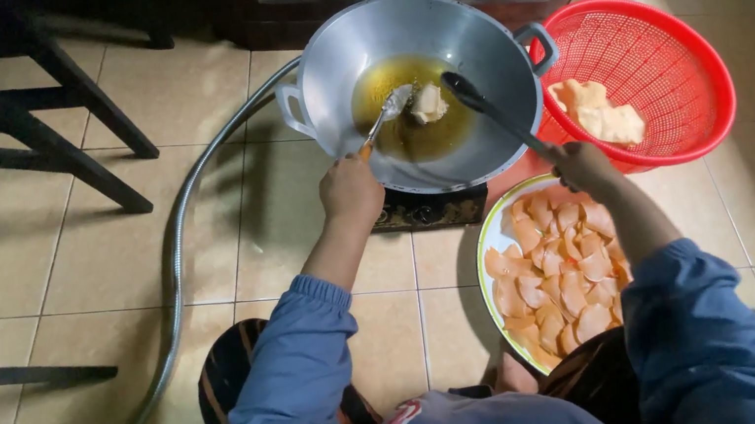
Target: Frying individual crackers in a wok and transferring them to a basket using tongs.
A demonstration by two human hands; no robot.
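Both hands grip utensils; handles hidden inside fists.

Silver metal wok holds golden oil; red mesh plastic basket; pale orange raw crackers; blue sleeves; beige floor tiles.

Both arms reach forward, left hand and right hand clenched.

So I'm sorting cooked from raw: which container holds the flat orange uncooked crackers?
The round yellow-rimmed plate under the right hand; the red plastic mesh basket holds only a few pale puffed pieces.
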